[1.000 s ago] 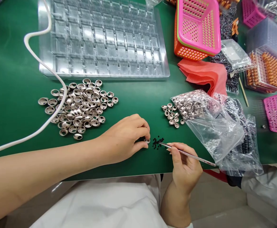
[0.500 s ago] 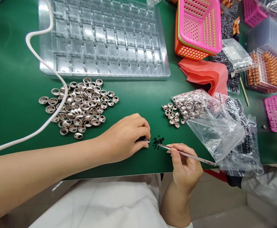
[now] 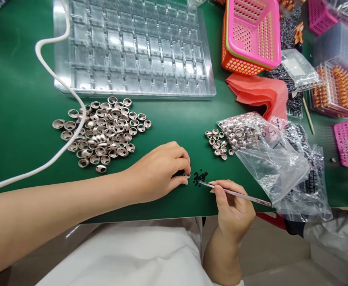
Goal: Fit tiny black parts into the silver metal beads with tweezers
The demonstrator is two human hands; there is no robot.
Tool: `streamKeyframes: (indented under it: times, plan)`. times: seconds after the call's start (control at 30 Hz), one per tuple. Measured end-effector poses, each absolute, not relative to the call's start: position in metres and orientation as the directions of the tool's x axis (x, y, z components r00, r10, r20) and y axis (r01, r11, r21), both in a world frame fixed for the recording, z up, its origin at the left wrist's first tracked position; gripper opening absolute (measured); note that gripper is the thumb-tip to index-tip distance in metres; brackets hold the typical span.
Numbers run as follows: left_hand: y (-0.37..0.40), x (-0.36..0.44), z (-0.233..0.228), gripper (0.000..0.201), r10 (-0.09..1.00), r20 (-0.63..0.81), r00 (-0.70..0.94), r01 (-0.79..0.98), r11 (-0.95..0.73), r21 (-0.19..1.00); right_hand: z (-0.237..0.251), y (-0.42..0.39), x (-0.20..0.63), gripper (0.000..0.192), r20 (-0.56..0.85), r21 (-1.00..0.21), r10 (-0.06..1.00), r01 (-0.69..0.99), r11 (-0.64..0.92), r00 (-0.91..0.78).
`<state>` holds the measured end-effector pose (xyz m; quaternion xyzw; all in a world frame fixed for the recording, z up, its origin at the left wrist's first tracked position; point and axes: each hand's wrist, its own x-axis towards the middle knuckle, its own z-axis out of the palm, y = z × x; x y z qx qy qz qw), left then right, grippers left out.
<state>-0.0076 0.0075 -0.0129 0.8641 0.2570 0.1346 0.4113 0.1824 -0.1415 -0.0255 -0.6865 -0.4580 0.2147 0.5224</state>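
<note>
My left hand (image 3: 168, 167) rests on the green table, its thumb and fingers closed round a small silver metal cup (image 3: 186, 175) that is partly hidden. Between thumb and forefinger of my right hand (image 3: 232, 206) is a pair of tweezers (image 3: 236, 193), slanting down to the left. Their tips touch or hover at the edge of a little cluster of tiny black pieces (image 3: 200, 177); whether they grip one I cannot tell. Left of my left hand lies a large pile of silver metal cups (image 3: 111, 127). A smaller group of silver parts (image 3: 218, 145) lies beyond the black pieces.
A clear compartment tray (image 3: 135, 89) stands at the back, and a white cable (image 3: 50, 73) crosses the pile. Plastic bags of parts (image 3: 269, 159), a red cloth (image 3: 260, 89), stacked baskets (image 3: 253, 59) and boxes of orange parts (image 3: 337, 89) crowd the right. A sleeve (image 3: 335, 234) shows at lower right.
The whole view has shifted slightly, so everything sits a little further right. Both hands keep their holds on the cup and tweezers, with hardly any movement over the table.
</note>
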Motion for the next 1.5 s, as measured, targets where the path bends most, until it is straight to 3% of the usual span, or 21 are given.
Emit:
streamKeyframes:
  times: [0.63,1.0,1.5]
  plan:
    - [0.0072,-0.0073,-0.0112,0.008,0.556,0.001,0.831,0.354,-0.532,0.769,-0.0248,-0.1418,0.1833,0.017,0.149,-0.896,0.867,0.436,-0.086,0.476]
    - [0.0074,-0.0074,-0.0118,0.008,0.555,-0.001,0.832,0.351,-0.524,0.776,-0.0243,-0.1417,0.1823,0.019,0.181,-0.926,0.889,0.379,0.009,0.42]
    - [0.0051,-0.0082,-0.0186,0.008,0.564,0.058,0.824,0.323,-0.55,0.77,-0.0242,-0.1429,0.1837,0.013,0.117,-0.886,0.877,0.448,-0.12,0.466]
